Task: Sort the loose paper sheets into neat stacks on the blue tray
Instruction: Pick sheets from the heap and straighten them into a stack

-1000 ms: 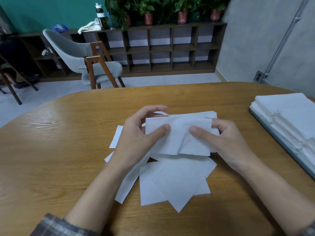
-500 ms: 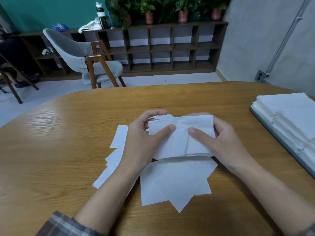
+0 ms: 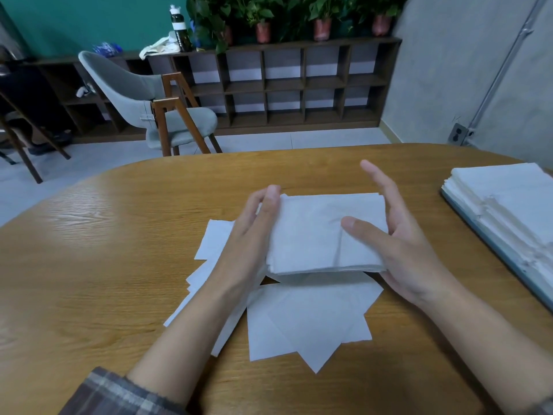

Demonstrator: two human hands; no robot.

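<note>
The person wears a plaid shirt, the left sleeve [image 3: 119,393] checked in muted grey, brown and pale stripes and ending well short of the wrist, both forearms bare down to the left hand [image 3: 254,235] and right hand [image 3: 404,244], while the right sleeve [image 3: 543,410], a mere sliver, looks like the same cloth.

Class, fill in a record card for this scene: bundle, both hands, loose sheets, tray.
Bundle: squared sheets, held above the table
Left hand: grips the bundle's left edge
Right hand: thumb on the bundle, fingers straight
Loose sheets: fanned on the table beneath
Blue tray: right side, carries white stacks
</note>
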